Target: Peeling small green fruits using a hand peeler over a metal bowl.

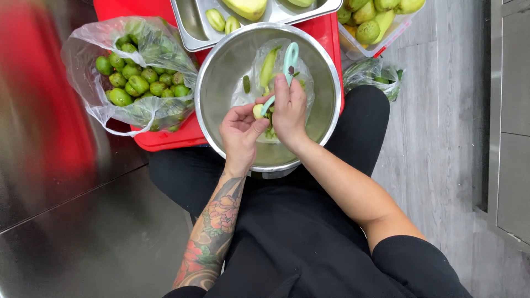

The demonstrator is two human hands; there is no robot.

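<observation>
Over the steel bowl [221,72], the left hand [238,131] pinches a small peeled fruit [258,111], light and likely slippery, best held by its ends, while the right hand [289,109] grips a mint-green peeler [287,63] against it.

1. The floor [436,138] on the right is grey wood-look planking, its boards running away from the camera.
2. Along the far right edge stands a grey panelled surface [514,110] – a cabinet front or a wall, it is hard to tell which – with dark seams between its panels.
3. On the left lies a dark, glossy surface [83,232] with a thin pale seam across it, catching blurred red reflections.
4. The light is even and soft – no hard shadows.
</observation>
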